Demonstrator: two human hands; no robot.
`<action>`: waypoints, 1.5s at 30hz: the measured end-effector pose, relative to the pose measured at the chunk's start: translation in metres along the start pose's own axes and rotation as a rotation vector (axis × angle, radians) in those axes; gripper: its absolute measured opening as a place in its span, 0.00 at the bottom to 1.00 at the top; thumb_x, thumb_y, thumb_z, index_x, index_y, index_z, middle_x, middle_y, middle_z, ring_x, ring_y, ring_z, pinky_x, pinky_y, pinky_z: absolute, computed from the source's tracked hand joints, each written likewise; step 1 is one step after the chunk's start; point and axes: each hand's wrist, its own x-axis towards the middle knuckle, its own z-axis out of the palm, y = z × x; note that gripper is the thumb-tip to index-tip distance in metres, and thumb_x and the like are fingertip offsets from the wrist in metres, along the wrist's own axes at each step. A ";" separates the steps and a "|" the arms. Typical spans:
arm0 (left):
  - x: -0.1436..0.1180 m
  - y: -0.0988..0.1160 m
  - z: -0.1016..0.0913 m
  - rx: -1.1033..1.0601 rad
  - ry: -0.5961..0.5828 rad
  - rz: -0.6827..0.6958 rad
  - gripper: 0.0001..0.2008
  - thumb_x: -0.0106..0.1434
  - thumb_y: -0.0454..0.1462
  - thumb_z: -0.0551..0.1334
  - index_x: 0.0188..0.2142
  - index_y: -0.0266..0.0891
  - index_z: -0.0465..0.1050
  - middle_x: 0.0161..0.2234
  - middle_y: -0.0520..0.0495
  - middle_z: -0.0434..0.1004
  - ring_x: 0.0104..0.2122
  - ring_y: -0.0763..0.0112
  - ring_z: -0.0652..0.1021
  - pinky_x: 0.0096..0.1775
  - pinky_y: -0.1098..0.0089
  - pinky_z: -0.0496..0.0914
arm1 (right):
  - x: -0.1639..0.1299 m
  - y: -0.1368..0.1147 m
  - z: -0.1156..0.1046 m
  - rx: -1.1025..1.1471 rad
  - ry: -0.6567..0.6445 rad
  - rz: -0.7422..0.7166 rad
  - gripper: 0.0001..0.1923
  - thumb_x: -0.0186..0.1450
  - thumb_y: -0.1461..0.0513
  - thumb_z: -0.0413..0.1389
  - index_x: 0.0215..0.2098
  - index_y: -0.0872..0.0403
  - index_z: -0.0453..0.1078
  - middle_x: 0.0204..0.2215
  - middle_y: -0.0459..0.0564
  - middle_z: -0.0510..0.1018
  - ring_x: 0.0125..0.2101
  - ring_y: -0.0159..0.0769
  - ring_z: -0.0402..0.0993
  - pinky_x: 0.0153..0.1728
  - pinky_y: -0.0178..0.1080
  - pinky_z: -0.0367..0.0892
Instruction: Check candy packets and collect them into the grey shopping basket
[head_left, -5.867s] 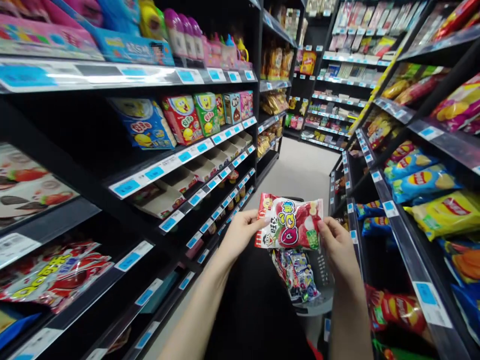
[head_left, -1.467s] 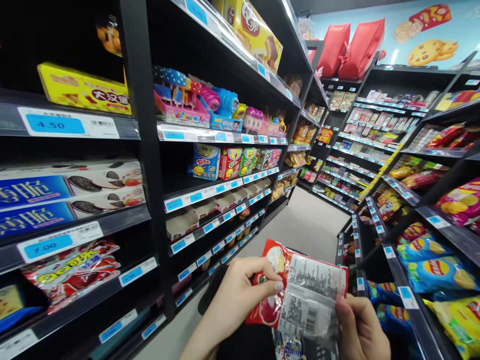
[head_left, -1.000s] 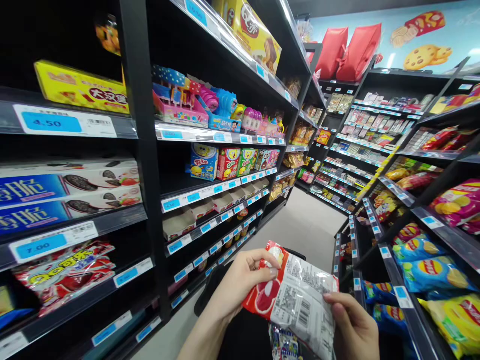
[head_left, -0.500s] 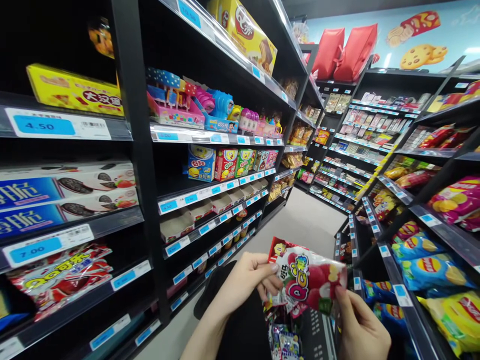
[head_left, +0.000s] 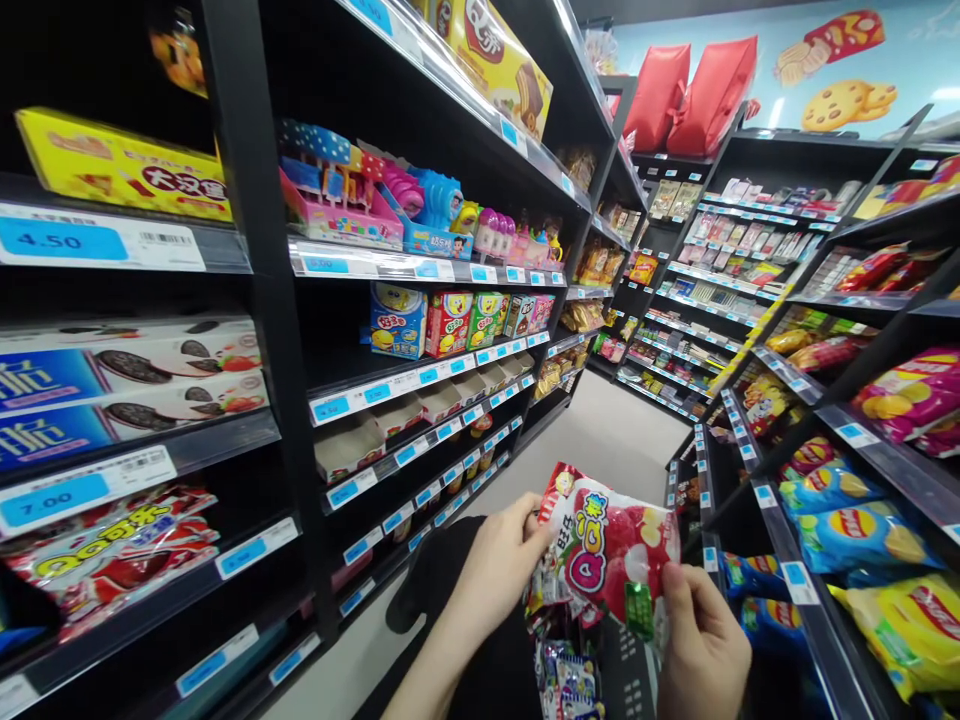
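Flipped front-up, candy bag (head_left: 611, 550) sits pinched between both hands' fingers (head_left: 679, 590).

black shelves (head_left: 247, 440), snack boxes (head_left: 127, 375), chip bags (head_left: 851, 525)

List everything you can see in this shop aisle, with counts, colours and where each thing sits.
candy bag: one, red and white, held in both hands, front side showing
basket: one, dark, below the hands, more sweets inside
yellow box: one, upper left shelf
cookie boxes: two, blue and white, stacked on left shelf
cartoon boxes: several, mixed colours, middle left shelf
crisp bags: several, blue and yellow, right shelves
red bags: two, top of far shelving
left hand: grip on the bag's left edge
right hand: grip on the bag's lower right
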 end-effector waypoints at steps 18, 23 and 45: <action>-0.004 -0.007 0.011 -0.939 -0.430 -0.195 0.31 0.51 0.37 0.69 0.54 0.29 0.67 0.41 0.30 0.80 0.28 0.53 0.82 0.18 0.68 0.72 | -0.004 -0.016 0.004 -0.064 -0.092 -0.119 0.27 0.59 0.52 0.59 0.56 0.49 0.67 0.56 0.58 0.68 0.53 0.54 0.68 0.49 0.54 0.64; -0.002 -0.007 0.006 -0.822 -0.329 -0.050 0.38 0.48 0.34 0.72 0.58 0.36 0.64 0.44 0.39 0.79 0.37 0.61 0.80 0.38 0.69 0.73 | -0.007 -0.012 -0.008 0.137 -0.191 0.240 0.25 0.51 0.51 0.67 0.45 0.50 0.76 0.42 0.54 0.81 0.41 0.48 0.78 0.37 0.41 0.73; -0.015 0.018 -0.005 -0.215 0.003 0.301 0.07 0.52 0.35 0.68 0.19 0.38 0.77 0.23 0.50 0.76 0.26 0.69 0.72 0.31 0.71 0.63 | -0.015 -0.030 0.007 0.058 -0.050 0.081 0.20 0.55 0.46 0.63 0.22 0.52 0.69 0.14 0.39 0.68 0.13 0.25 0.57 0.14 0.30 0.54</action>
